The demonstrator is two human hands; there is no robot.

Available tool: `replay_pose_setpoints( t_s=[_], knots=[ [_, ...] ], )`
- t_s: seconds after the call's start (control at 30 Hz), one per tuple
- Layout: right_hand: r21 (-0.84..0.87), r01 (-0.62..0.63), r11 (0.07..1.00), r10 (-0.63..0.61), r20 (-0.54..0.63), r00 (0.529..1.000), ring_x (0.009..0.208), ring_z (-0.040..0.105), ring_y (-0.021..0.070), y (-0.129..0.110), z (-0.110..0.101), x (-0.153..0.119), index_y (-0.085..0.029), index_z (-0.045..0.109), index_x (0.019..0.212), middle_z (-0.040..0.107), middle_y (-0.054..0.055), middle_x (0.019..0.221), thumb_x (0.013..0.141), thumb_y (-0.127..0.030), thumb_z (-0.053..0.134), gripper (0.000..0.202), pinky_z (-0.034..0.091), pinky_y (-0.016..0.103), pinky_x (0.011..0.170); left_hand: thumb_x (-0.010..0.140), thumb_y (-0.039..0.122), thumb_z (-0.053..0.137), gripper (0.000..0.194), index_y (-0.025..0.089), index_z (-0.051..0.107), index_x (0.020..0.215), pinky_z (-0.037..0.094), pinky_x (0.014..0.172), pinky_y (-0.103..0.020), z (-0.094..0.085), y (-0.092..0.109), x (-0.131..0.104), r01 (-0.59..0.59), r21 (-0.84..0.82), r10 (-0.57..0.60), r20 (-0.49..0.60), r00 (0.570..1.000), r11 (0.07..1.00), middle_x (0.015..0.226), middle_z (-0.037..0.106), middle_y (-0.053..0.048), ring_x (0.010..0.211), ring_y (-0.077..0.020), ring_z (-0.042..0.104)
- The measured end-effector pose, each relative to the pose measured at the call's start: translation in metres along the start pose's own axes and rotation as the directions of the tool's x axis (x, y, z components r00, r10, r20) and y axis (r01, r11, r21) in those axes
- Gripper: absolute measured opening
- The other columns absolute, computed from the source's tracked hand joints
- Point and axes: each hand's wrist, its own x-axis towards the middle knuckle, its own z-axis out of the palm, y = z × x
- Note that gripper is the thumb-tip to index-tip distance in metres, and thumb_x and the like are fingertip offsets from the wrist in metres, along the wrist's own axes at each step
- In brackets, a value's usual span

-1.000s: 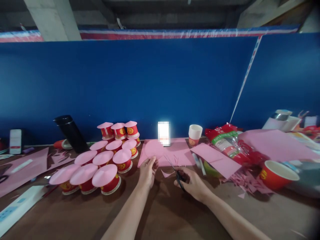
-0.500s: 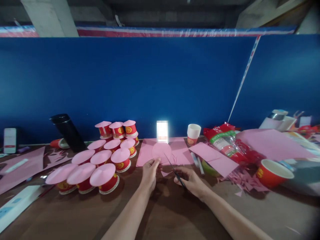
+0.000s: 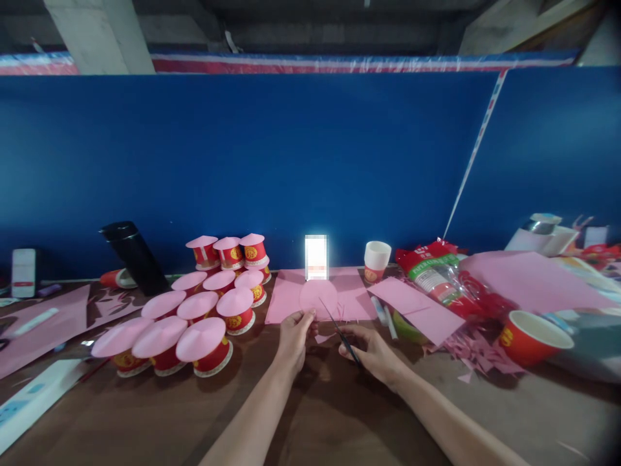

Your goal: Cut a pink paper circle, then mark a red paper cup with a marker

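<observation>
My left hand (image 3: 297,335) pinches the lower edge of a round pink paper disc (image 3: 317,296), which stands out in front of flat pink sheets (image 3: 286,294). Black scissors (image 3: 348,343) are in my right hand (image 3: 371,349), their blades pointing up and left at the disc's lower right edge. Thin pink trimmings (image 3: 343,312) and a small pink scrap (image 3: 324,338) lie near the blades. To the left stand several red cups with pink cone-shaped paper tops (image 3: 201,338).
A white-and-red cup (image 3: 377,260) stands behind the sheets, near a lit phone (image 3: 316,257). Rightward are a red plastic bag (image 3: 429,272), a red cup (image 3: 533,340) and scraps. A black bottle (image 3: 133,257) and white power strip (image 3: 39,404) are left.
The disc and my left hand have shifted slightly to the right. The scissors remain at its edge, and the whole view has moved a little.
</observation>
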Motion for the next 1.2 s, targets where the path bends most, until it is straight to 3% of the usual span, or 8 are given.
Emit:
replay_pose_setpoints(
  t_s=[0.33,0.53,0.83,1.2],
  knots=[
    [-0.009,-0.002,1.0,0.002,-0.007,1.0,0.075,0.059,0.0168,-0.0036,0.0011,-0.0011,-0.014,0.062,0.101,0.064,0.003,0.075,0.068,-0.034,0.068,0.039,0.047,0.027,0.069,0.057,0.034,0.072,0.026,0.011,0.061,0.061,0.039,0.046,-0.017,0.0004,-0.0003,-0.0016,0.002,0.004,-0.002,0.011,1.0,1.0,0.052,0.055,0.001,0.047,-0.0071,0.049],
    [-0.019,0.007,1.0,-0.007,-0.009,1.0,0.08,0.06,0.0183,-0.0023,0.0008,-0.0004,-0.015,0.062,0.102,0.066,0.006,0.083,0.069,-0.035,0.067,0.039,0.048,0.029,0.071,0.057,0.035,0.072,0.026,0.012,0.061,0.06,0.038,0.046,-0.017,0.0006,0.001,-0.002,0.003,0.007,-0.003,0.023,1.0,1.0,0.051,0.054,0.002,0.047,-0.0072,0.048],
    [0.032,-0.058,0.998,0.06,-0.059,0.996,0.059,0.054,0.0112,-0.0051,0.0036,-0.0007,-0.014,0.064,0.095,0.062,0.001,0.066,0.067,-0.037,0.067,0.036,0.043,0.022,0.055,0.056,0.036,0.072,0.028,0.011,0.06,0.059,0.038,0.046,-0.017,0.0007,0.001,-0.0026,-0.001,0.007,0.001,0.018,1.0,1.0,0.05,0.055,0.001,0.046,-0.0071,0.049],
    [0.021,-0.043,0.999,0.045,-0.077,0.996,0.055,0.051,0.0097,0.0043,0.002,0.0005,-0.014,0.064,0.096,0.061,0.0,0.064,0.069,-0.031,0.066,0.032,0.041,0.021,0.053,0.056,0.035,0.073,0.028,0.011,0.059,0.059,0.038,0.045,-0.017,0.0002,-0.0018,-0.0004,0.009,-0.008,-0.009,0.019,1.0,1.0,0.05,0.055,0.001,0.046,-0.0073,0.05]
  ],
)
